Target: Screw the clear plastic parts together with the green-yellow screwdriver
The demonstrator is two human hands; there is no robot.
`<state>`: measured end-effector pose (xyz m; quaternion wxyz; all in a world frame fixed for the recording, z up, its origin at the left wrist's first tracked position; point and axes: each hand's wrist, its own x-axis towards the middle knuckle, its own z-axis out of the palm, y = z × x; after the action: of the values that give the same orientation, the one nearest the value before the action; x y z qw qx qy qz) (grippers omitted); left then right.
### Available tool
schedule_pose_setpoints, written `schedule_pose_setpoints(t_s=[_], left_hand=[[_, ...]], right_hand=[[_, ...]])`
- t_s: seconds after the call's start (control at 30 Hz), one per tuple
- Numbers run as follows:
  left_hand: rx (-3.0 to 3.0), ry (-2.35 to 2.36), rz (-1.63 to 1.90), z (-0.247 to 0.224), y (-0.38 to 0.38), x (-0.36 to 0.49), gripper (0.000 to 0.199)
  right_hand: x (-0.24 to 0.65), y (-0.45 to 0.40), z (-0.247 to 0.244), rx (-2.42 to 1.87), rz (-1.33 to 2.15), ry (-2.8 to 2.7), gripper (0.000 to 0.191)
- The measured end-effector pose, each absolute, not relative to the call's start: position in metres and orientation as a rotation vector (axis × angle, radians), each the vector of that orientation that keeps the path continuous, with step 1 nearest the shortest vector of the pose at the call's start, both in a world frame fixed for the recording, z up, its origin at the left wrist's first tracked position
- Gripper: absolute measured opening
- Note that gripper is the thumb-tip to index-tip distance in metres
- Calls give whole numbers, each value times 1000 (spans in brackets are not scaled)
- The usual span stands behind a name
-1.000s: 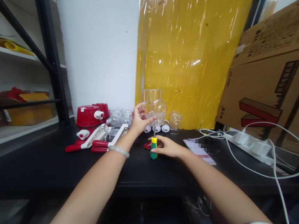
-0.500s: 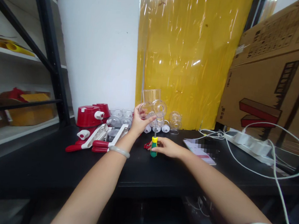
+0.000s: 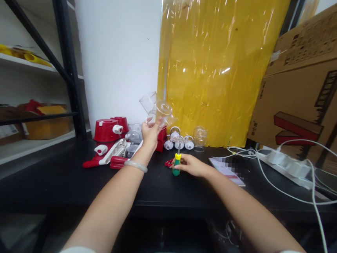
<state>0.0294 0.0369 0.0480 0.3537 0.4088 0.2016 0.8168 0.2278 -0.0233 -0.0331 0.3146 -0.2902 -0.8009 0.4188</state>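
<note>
My left hand is closed round the lower part of a clear plastic tube-shaped part, raised above the back of the table and tilted. My right hand grips a screwdriver with a green and yellow handle, its shaft pointing up. Close to the right fingers lies a small red piece. Behind the screwdriver, white round parts stand grouped together. A red housing shows partly behind my left hand.
Red housings and red-handled white parts lie on the left of the black table. More clear parts stand at the back. On the right are a phone-like flat object, a power strip with cables and a large cardboard box.
My left hand has moved left and lifted the clear part, tilting it away from the screwdriver. My right hand stays nearly in place with the screwdriver. The view has shifted slightly.
</note>
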Motion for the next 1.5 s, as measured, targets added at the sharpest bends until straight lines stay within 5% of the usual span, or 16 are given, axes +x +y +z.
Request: schedule_pose_setpoints(t_s=[0.1, 0.2, 0.43, 0.6, 1.33, 1.5], left_hand=[[1311, 766, 2305, 61, 35, 11, 61], [1906, 947, 2143, 84, 26, -8, 45], [3320, 1335, 801, 139, -13, 5, 45], [3470, 1322, 379, 134, -5, 29, 46], [3082, 1550, 465, 58, 19, 26, 27], [3029, 1170, 856, 51, 19, 17, 49]], right_hand=[[229, -21, -34, -778, 1098, -2113, 49], [231, -19, -34, -779, 1114, -2112, 49], [231, -23, -30, -780, 1113, -2126, 52], [231, -27, -26, -775, 1130, -2140, 51], [234, -22, -27, -721, 1198, -2137, 46], [234, -24, -26, -720, 1190, -2129, 48]])
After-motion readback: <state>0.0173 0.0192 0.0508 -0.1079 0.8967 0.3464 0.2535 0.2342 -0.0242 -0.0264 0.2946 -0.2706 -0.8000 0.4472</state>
